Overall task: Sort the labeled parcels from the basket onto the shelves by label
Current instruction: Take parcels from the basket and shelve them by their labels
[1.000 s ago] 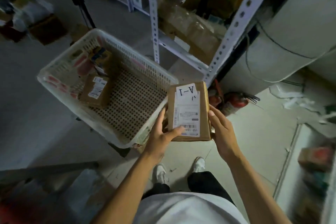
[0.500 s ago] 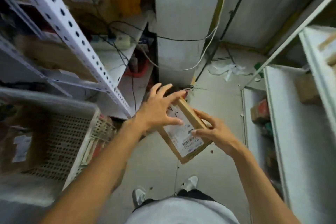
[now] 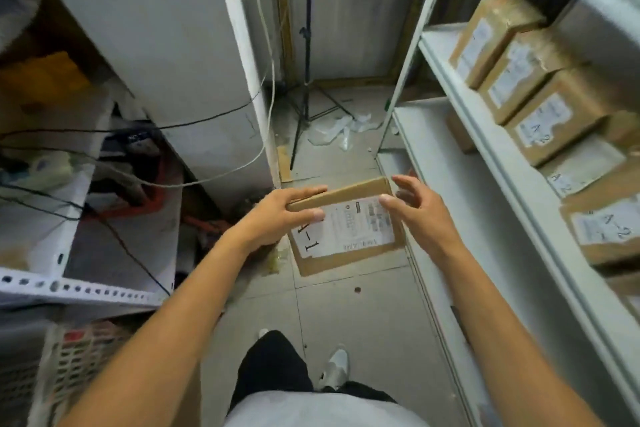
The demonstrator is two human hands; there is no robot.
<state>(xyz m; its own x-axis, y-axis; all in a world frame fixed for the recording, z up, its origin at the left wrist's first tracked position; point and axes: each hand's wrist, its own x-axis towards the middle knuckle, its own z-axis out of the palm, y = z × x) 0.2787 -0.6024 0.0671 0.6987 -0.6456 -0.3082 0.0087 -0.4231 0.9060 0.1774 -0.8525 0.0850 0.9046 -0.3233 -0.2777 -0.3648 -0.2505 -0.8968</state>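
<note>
The parcel (image 3: 346,229) is sitting in front of me between both hands, above the floor tiles, its white label facing up with "-1" readable at the label's left end; my thumb is covering the character before it. I am gripping its left end with my left hand (image 3: 277,215): the fingers are lying flat along the far edge and the thumb is pressing down on the label, so this hand is closed on the box. My right hand (image 3: 415,204) is more open. Its thumb tip is touching the label near the far right corner, while the other fingers are spread and curled loosely past the right edge; I cannot tell whether they are touching the cardboard.

Both forearms are reaching forward from the bottom of the view and converging on the box, bare to the elbow. The parcel is tilting slightly, its far edge raised toward the right.

To my right the white shelves (image 3: 491,135) are running along the aisle, just beside my right hand. On the upper level a row of brown parcels (image 3: 540,121) is sitting with labels facing out, several reading "A-2". Low at the left, a corner of the perforated basket (image 3: 79,357) is showing. A grey pillar (image 3: 180,55) with cables draped over it is standing to the left, and a black tripod (image 3: 304,80) is standing at the end of the aisle.
</note>
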